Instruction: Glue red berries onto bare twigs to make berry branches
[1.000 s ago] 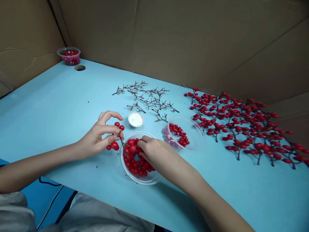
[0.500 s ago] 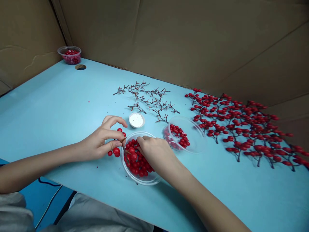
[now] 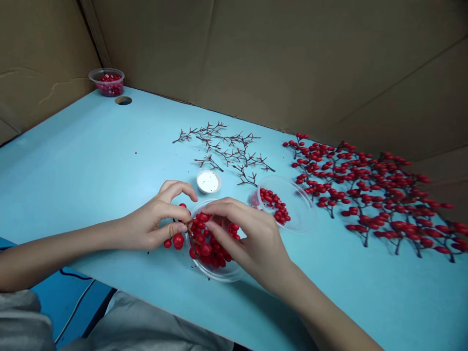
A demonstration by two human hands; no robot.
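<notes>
Between thumb and forefinger, my left hand (image 3: 157, 218) pinches a brown twig (image 3: 189, 231) that carries several red berries (image 3: 178, 241). The twig hangs over the left rim of a clear round bowl (image 3: 219, 278) filled with red berries. Above the bowl, my right hand (image 3: 252, 236) has thumb and forefinger closed around a red berry (image 3: 204, 217), close to the twig. A small white cup (image 3: 208, 182) with white contents stands just behind the bowl.
Bare twigs (image 3: 234, 155) lie behind the cup. To the right are a clear lid (image 3: 302, 209), a tub of berries (image 3: 272, 202) and many berried branches (image 3: 365, 195). Another berry tub (image 3: 109, 87) stands in the far left corner, beside a table hole (image 3: 123, 100).
My right hand has lifted out of the berries in the bowl and now has a berry at its fingertips near the twig. My left hand keeps its pinch on the twig.
</notes>
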